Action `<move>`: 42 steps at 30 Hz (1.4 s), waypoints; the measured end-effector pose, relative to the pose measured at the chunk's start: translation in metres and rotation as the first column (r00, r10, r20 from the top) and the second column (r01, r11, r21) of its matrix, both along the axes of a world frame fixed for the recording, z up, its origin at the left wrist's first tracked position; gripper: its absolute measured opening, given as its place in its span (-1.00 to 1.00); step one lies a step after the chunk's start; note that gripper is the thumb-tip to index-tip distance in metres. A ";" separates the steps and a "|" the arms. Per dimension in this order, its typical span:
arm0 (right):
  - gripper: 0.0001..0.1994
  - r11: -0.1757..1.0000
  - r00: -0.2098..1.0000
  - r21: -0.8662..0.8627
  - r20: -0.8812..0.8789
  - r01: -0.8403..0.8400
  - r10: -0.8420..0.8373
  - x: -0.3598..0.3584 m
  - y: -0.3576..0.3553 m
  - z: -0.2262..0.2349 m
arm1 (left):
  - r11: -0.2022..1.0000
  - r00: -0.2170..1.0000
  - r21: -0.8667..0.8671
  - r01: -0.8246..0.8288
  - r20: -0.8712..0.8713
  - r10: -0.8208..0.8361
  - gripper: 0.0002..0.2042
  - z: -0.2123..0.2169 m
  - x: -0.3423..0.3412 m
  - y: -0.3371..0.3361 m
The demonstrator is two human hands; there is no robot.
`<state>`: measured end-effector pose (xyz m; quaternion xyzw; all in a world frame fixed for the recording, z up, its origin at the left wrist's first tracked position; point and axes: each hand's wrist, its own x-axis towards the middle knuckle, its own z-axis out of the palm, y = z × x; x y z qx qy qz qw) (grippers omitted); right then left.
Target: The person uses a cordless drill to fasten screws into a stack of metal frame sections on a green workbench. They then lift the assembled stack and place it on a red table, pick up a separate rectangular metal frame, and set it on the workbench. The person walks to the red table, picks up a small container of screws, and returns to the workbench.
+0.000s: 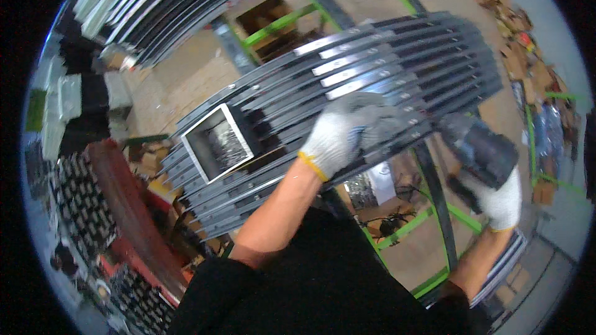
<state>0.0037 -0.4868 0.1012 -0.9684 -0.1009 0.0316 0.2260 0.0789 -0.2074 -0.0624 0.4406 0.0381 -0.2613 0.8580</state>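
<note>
Left hand: your gloved left hand [338, 139] presses flat, fingers spread, on the near-right part of the stack of dark metal rails [347, 96]; it grips nothing, it only bears down.
Right hand: your gloved right hand [496, 201] is closed around the handle of a cordless power driver [481, 149], at the right edge of the stack.
Driver tip: the nose points left toward the rails, close to your left fingers; the bit itself is blurred.
Rails: they lie side by side on a green-framed rack [410, 226], silver ends far, running left to right across the middle.
Open box: a small white-rimmed box of bright metal parts [218, 142] sits on the rails, left of your left hand.
Risk: if the bit slips off, it may strike your left fingers, since they lie just beside it.
Risk: a hard push may shift the loose rails and tip the box.
</note>
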 end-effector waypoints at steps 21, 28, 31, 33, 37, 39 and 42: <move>-0.54 0.906 0.968 0.349 -0.010 0.239 -0.251 -0.138 0.047 -0.051 | 0.985 0.973 -0.035 0.167 -0.158 -0.171 -0.64 0.038 -0.051 0.005; -0.59 0.812 0.920 0.436 -0.131 0.388 -0.370 -0.147 0.050 -0.064 | 0.950 0.942 0.031 0.310 -0.147 -0.302 -0.69 0.041 -0.053 0.007; -0.59 0.828 0.926 0.422 -0.093 0.370 -0.367 -0.148 0.052 -0.066 | 0.951 0.942 0.075 0.298 -0.182 -0.281 -0.71 0.042 -0.057 0.005; -0.58 0.902 0.955 0.323 -0.028 0.287 -0.294 -0.146 0.052 -0.065 | 0.959 0.958 0.069 0.274 -0.104 -0.266 -0.71 0.042 -0.058 0.006; -0.58 0.924 0.966 0.311 0.054 0.223 -0.252 -0.139 0.057 -0.059 | 0.962 0.920 -0.215 0.167 -0.316 -0.231 -0.84 0.039 -0.054 0.010; -0.59 0.934 0.968 0.269 0.029 0.234 -0.251 -0.136 0.062 -0.056 | 0.948 0.870 -0.309 0.079 -0.442 -0.217 -0.92 0.037 -0.055 0.009; -0.60 0.799 0.929 0.474 -0.178 0.370 -0.325 -0.133 0.066 -0.053 | 0.984 0.943 -0.090 0.156 -0.284 -0.175 -0.93 0.037 -0.060 0.005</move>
